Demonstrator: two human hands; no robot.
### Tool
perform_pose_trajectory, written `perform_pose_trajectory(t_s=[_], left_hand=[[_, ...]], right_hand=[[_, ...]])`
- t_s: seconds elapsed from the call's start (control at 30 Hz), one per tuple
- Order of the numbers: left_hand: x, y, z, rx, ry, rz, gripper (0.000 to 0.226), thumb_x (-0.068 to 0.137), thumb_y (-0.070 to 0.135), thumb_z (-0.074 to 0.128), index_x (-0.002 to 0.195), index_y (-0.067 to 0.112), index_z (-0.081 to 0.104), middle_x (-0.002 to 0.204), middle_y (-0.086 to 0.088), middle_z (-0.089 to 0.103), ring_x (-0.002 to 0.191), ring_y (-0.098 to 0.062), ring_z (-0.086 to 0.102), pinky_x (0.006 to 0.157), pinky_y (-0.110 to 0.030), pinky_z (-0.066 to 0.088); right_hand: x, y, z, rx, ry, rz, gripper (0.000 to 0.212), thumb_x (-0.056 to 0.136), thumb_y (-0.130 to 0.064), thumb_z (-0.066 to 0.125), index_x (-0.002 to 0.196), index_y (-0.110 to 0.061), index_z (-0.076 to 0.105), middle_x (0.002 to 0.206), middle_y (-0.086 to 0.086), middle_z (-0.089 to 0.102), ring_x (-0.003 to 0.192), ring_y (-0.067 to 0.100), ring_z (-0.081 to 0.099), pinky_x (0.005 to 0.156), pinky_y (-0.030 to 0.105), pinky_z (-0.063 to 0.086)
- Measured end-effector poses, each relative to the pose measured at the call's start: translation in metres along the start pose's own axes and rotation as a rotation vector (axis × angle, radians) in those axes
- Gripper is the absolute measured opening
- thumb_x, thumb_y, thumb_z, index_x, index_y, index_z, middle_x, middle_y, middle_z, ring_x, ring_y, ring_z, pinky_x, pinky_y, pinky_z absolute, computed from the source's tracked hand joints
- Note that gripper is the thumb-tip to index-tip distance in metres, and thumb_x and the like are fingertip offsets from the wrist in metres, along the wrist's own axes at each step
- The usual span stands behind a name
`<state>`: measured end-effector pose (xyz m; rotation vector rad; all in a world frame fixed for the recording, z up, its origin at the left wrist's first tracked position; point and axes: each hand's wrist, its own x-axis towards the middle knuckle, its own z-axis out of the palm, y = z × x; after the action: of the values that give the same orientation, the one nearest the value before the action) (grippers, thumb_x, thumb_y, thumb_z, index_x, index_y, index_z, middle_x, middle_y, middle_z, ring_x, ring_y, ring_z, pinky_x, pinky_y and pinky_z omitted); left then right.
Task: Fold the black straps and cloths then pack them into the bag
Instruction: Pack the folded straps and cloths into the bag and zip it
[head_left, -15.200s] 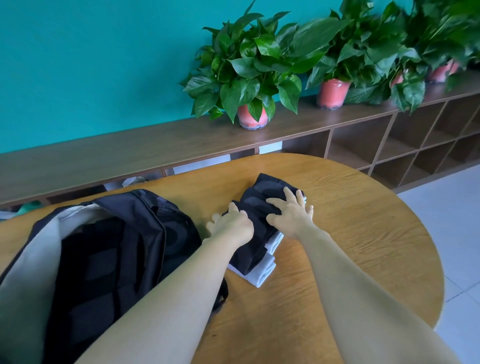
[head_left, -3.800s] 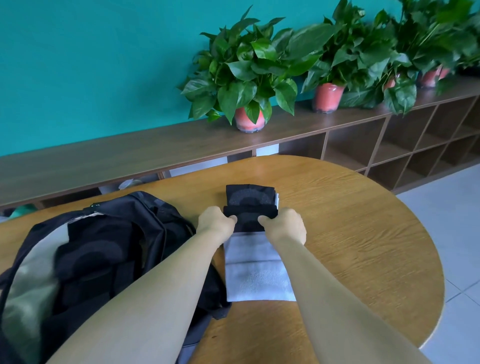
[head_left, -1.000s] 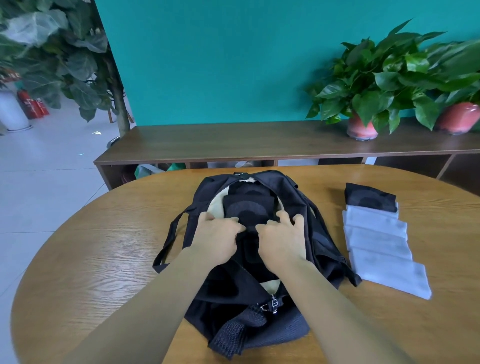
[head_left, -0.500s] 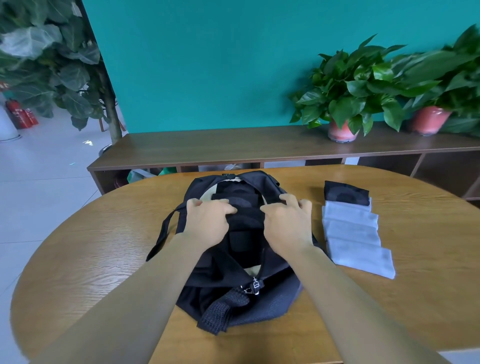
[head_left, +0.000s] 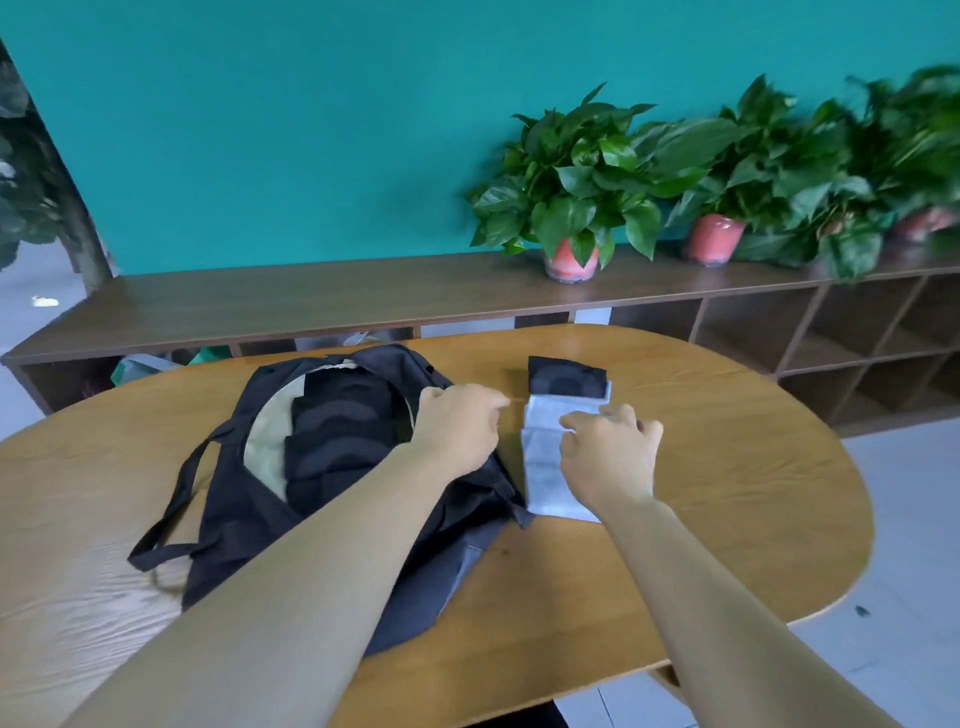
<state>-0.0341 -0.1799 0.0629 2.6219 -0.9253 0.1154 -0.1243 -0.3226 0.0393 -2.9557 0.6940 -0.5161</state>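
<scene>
The black bag (head_left: 249, 499) lies open on the round wooden table (head_left: 727, 499), left of centre, and folded black straps (head_left: 337, 431) show inside its mouth against the pale lining. To its right, a stack of white cloths (head_left: 545, 467) lies fanned toward me, with a folded black piece (head_left: 566, 376) at its far end. My left hand (head_left: 457, 423) hovers over the bag's right rim, its fingers loosely curled and holding nothing. My right hand (head_left: 610, 449) is on the white cloths, its fingers curled down and pinching the upper cloth's edge.
A long dark wooden shelf unit (head_left: 311, 296) runs along the teal wall behind the table, with potted plants (head_left: 571, 187) on top at the right. A bag strap (head_left: 171, 509) trails left on the table. The table's edge curves away at the right.
Both hands left the bag's opening and moved right. My right hand now grips the white cloths and my left is at the bag's right rim. The camera swung right.
</scene>
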Motion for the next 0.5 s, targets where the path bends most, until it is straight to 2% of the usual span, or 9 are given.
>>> perform_pose_trajectory(t_s=[0.07,0.13,0.2,0.23,0.27,0.3,0.37,0.43,0.5], left_hand=[[0.015,0.009,0.012,-0.067,-0.022,-0.007,0.032,0.098,0.008,0.039,0.105,0.028,0.063,0.103,0.002,0.062,0.1,-0.025,0.052,0.095,-0.035,0.029],[0.033,0.015,0.024,-0.117,-0.014,-0.021,0.024,0.095,0.005,0.04,0.087,0.027,0.045,0.088,0.004,0.043,0.083,-0.021,0.037,0.084,-0.033,0.033],[0.052,0.021,0.035,-0.166,-0.039,-0.015,0.026,0.094,0.002,0.042,0.087,0.027,0.044,0.088,0.003,0.04,0.082,-0.02,0.035,0.079,-0.031,0.035],[0.061,0.024,0.04,-0.202,-0.057,-0.016,0.029,0.095,0.003,0.043,0.091,0.029,0.055,0.089,-0.001,0.049,0.084,-0.023,0.043,0.082,-0.031,0.04],[0.07,0.027,0.044,-0.244,-0.07,-0.022,0.032,0.097,0.005,0.044,0.106,0.027,0.065,0.101,-0.003,0.061,0.094,-0.025,0.054,0.088,-0.032,0.045],[0.078,0.029,0.047,-0.282,-0.075,-0.04,0.034,0.099,0.008,0.044,0.122,0.021,0.065,0.118,-0.001,0.064,0.106,-0.023,0.059,0.094,-0.033,0.047],[0.094,0.033,0.054,-0.33,-0.078,-0.073,0.036,0.1,0.009,0.044,0.131,0.016,0.06,0.132,0.002,0.06,0.116,-0.02,0.058,0.095,-0.031,0.048],[0.11,0.034,0.063,-0.354,-0.086,-0.088,0.035,0.099,0.009,0.045,0.128,0.017,0.061,0.126,0.002,0.062,0.111,-0.02,0.059,0.093,-0.033,0.05],[0.124,0.037,0.072,-0.37,-0.1,-0.088,0.032,0.098,0.008,0.045,0.123,0.015,0.064,0.117,0.0,0.064,0.104,-0.021,0.059,0.091,-0.038,0.053]], right_hand=[[0.004,0.019,0.004,0.026,-0.013,0.056,0.034,0.093,-0.018,0.043,0.117,-0.033,0.062,0.104,-0.003,0.063,0.117,0.016,0.04,0.083,0.035,0.018],[0.012,0.034,0.009,0.059,-0.016,0.106,0.036,0.093,-0.018,0.043,0.12,-0.034,0.061,0.101,-0.004,0.063,0.112,0.016,0.041,0.08,0.034,0.018],[0.022,0.048,0.014,0.096,-0.024,0.147,0.036,0.093,-0.018,0.044,0.121,-0.033,0.06,0.096,-0.005,0.065,0.11,0.015,0.041,0.079,0.034,0.018],[0.027,0.053,0.017,0.115,-0.027,0.166,0.036,0.093,-0.018,0.044,0.122,-0.033,0.06,0.094,-0.006,0.066,0.11,0.015,0.041,0.08,0.034,0.019],[0.034,0.057,0.02,0.13,-0.03,0.185,0.035,0.094,-0.018,0.044,0.122,-0.031,0.06,0.093,-0.005,0.066,0.11,0.016,0.042,0.081,0.034,0.02],[0.041,0.061,0.023,0.137,-0.028,0.203,0.034,0.094,-0.018,0.044,0.12,-0.03,0.061,0.092,-0.004,0.067,0.108,0.017,0.043,0.082,0.034,0.022],[0.056,0.065,0.029,0.153,-0.021,0.237,0.025,0.094,-0.018,0.043,0.109,-0.025,0.062,0.088,-0.002,0.066,0.102,0.021,0.046,0.082,0.034,0.024],[0.069,0.067,0.036,0.181,-0.011,0.264,0.017,0.093,-0.018,0.042,0.095,-0.025,0.058,0.08,0.0,0.061,0.098,0.024,0.048,0.081,0.034,0.025],[0.082,0.069,0.043,0.2,0.0,0.288,0.022,0.095,-0.02,0.042,0.104,-0.025,0.061,0.086,0.0,0.064,0.102,0.024,0.05,0.082,0.034,0.026]])
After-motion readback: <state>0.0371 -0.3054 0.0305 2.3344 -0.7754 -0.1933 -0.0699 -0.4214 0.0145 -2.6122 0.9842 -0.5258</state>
